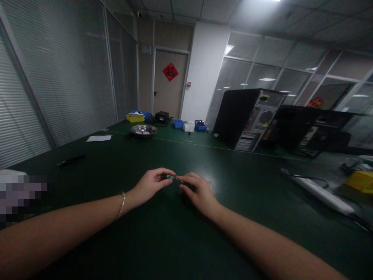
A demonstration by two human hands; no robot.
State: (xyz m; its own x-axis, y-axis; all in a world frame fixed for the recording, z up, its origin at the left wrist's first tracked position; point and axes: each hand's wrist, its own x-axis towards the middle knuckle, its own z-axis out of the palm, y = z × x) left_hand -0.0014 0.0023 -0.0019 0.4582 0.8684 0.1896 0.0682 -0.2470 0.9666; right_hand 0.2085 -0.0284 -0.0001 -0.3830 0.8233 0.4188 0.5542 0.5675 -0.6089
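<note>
Both my hands meet just above the dark green table (pixel 163 241), pinching one small green part (pixel 169 177) between them. My left hand (pixel 151 184), with a thin bracelet on its wrist, holds the part's left end with curled fingers. My right hand (pixel 196 190) grips the right end with thumb and fingertips. The part is too small and dim to name exactly; it looks like a tiny circuit board.
A metal bowl (pixel 143 130), a sheet of paper (pixel 99 138), yellow (pixel 135 117) and blue bins (pixel 178 123) lie at the far end. Computer towers (pixel 247 116) stand on the right, with a white power strip (pixel 320 192). A dark tool (pixel 71 160) lies left.
</note>
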